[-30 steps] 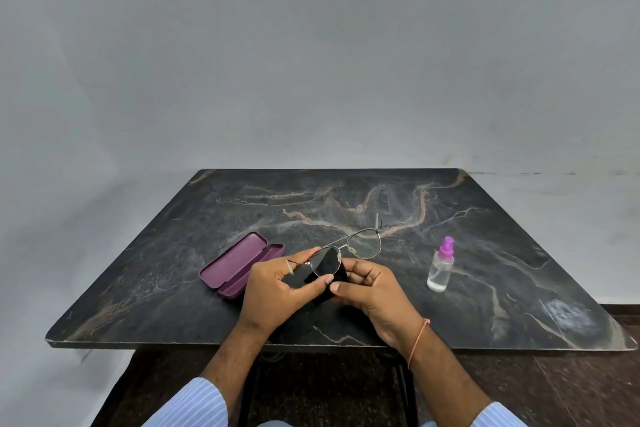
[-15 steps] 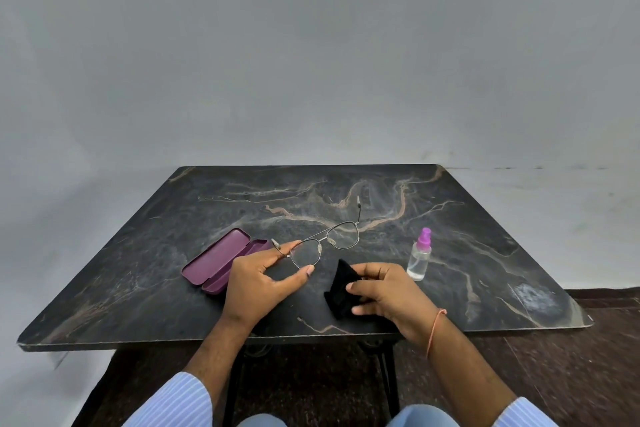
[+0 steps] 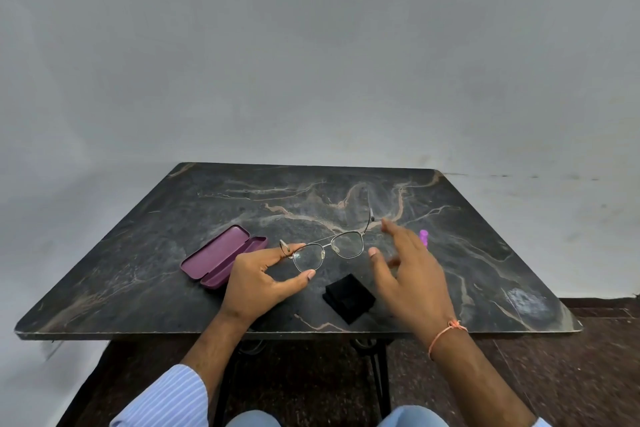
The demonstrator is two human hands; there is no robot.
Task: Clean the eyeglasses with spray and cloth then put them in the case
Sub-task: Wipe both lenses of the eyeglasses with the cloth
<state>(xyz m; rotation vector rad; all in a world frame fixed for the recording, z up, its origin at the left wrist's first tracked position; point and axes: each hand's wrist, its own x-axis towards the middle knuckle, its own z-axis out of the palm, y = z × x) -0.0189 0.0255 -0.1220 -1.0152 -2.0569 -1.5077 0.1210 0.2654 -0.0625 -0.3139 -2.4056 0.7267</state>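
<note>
**Glasses held in the left hand, cloth on the table**

The left hand [image 3: 258,284] holds the glasses [image 3: 327,248] above the table [image 3: 138,253]. Its thumb and forefinger pinch the rim of the lens nearer the person's left, the forefinger on the top edge by the hinge and the thumb at the lower edge. The frame is thin metal with clear lenses. Both temples are unfolded: one sticks out past the forefinger, the other rises from the far lens toward the back of the table.

The right hand [image 3: 410,270] is raised just to the right of the glasses, fingers spread and loose, gripping nothing. It is blurred, so whether a fingertip touches the far temple cannot be told. An orange thread is tied round that wrist.

The black cloth [image 3: 349,297] lies folded on the table between the two hands, near the front edge, touching neither.

The case [image 3: 223,260] sits open on the table just left of the left hand, purple inside, its lid laid flat beside the tray. The hand covers its near corner.

The spray [image 3: 423,237] stands behind the right hand; only its pink cap shows.

The table is dark stone with pale veins. Striped blue sleeves show at the bottom of the view.
</note>
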